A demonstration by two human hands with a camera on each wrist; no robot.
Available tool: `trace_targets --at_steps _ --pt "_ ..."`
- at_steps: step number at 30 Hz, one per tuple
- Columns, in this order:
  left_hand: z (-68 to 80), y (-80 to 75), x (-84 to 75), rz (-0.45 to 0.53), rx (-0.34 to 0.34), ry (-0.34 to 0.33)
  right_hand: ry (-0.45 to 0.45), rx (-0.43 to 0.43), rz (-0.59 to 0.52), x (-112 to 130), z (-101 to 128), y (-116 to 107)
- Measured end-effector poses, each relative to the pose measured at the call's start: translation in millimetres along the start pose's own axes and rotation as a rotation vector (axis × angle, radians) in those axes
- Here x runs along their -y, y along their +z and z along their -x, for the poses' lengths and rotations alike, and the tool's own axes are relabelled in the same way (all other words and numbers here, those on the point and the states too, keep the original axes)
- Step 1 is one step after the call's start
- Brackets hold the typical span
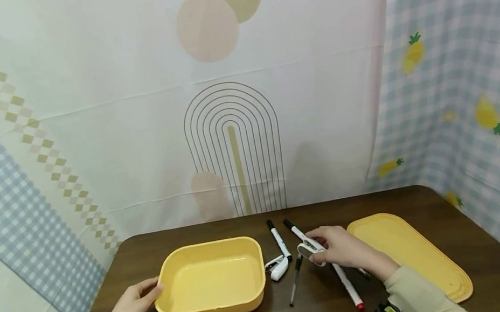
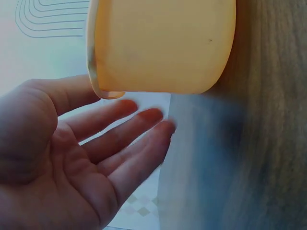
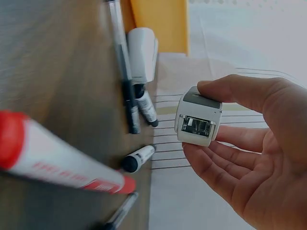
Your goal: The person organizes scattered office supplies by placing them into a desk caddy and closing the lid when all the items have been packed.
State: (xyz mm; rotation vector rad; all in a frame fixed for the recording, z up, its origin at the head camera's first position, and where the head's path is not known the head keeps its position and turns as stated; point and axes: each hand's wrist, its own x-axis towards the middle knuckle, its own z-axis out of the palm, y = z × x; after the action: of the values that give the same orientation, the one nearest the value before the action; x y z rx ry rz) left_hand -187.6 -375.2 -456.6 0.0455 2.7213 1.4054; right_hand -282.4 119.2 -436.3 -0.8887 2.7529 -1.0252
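Yellow plastic tub (image 1: 213, 281) sits steadied by my left hand (image 1: 129, 307), fingers straight and flat against its end wall so it won't slide, while my right hand (image 1: 340, 249) pinches a small white stamp (image 3: 197, 117) above the scattered markers (image 1: 279, 240).

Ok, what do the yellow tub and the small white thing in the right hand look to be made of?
The yellow tub looks like moulded plastic: one even colour, rounded corners, soft satin sheen, thin rolled rim. The small white device, which the right hand pinches, seems hard glossy plastic with a grey top and a clear window on one face; what it is inside cannot be told.
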Motion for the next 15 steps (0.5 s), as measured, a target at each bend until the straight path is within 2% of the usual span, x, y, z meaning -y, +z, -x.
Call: trace_targets --at_steps 3,8,15 --pt "-0.3 3.0 0.1 0.036 -0.012 0.035 -0.016 -0.029 -0.003 3.7 -8.5 -2.2" --pt "-1.4 6.8 3.3 0.134 0.026 0.088 -0.02 -0.056 -0.03 11.9 -26.7 -3.6" --pt "-2.5 2.2 1.6 0.155 0.03 0.071 -0.003 -0.04 -0.093 35.8 -60.5 -4.8"
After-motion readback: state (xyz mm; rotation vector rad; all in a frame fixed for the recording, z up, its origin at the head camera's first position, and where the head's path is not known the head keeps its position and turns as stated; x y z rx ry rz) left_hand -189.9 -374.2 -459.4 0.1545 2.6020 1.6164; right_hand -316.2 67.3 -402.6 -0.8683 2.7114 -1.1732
